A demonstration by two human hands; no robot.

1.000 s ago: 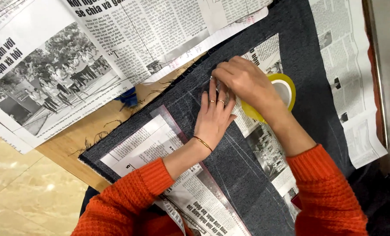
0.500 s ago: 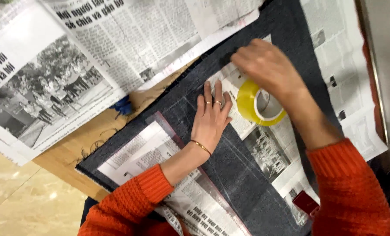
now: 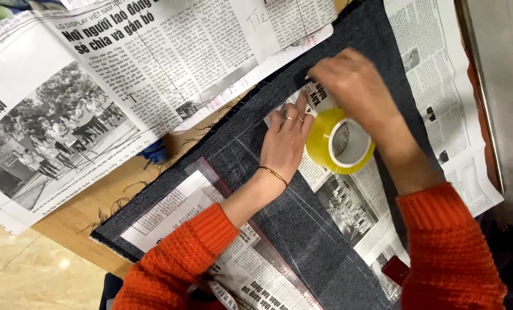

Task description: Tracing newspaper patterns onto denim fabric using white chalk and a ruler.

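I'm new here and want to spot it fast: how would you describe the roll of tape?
Find the dark denim cloth spread over the table. On the newspaper pattern piece near its middle, under the right hand, sits the tape roll. It is the only yellow ring there.

A roll of yellow tape (image 3: 341,140) stands tilted on edge over the dark denim cloth (image 3: 256,155), its open core showing the newsprint beneath. The newspaper pattern piece (image 3: 325,172) lies flat on the denim cloth, its upper corner just above the roll. The denim cloth is spread flat and runs diagonally, with a frayed edge at its lower left.
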